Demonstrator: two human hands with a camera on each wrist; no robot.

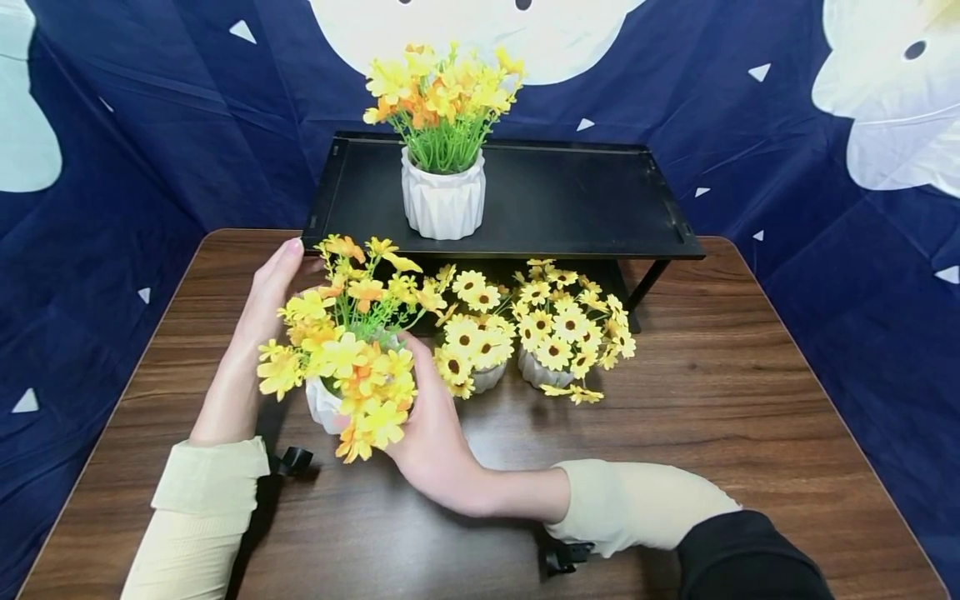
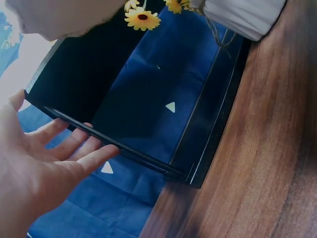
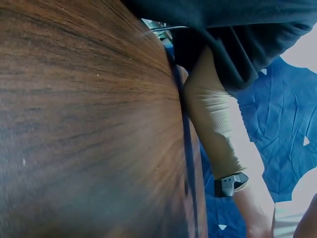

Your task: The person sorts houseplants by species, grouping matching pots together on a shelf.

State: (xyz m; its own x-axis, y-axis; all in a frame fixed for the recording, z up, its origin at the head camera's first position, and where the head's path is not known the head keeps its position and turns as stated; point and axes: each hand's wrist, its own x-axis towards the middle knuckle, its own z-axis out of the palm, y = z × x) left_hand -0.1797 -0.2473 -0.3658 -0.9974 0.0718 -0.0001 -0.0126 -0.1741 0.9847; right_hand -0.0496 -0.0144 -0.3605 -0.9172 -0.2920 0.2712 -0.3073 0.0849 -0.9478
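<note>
My left hand [image 1: 262,308] is at the shelf's left end. In the left wrist view its thumb touches the upper corner and its spread fingers [image 2: 99,156] rest against the black side bar [image 2: 124,148]. My right hand [image 1: 438,442] grips a white pot [image 1: 324,407] of yellow and orange flowers [image 1: 360,367], tilted in front of the shelf's left end; the blooms hide part of the grip. The right wrist view has only part of the pot [image 3: 285,218] and hand [image 3: 307,223] at its lower right edge.
A similar potted plant [image 1: 442,196] stands on the black upper shelf [image 1: 570,200]. Below are two white pots of small dark-centred yellow flowers, one left [image 1: 489,380] and one right [image 1: 536,371]. The brown table [image 1: 675,417] meets a blue patterned cloth [image 1: 825,292].
</note>
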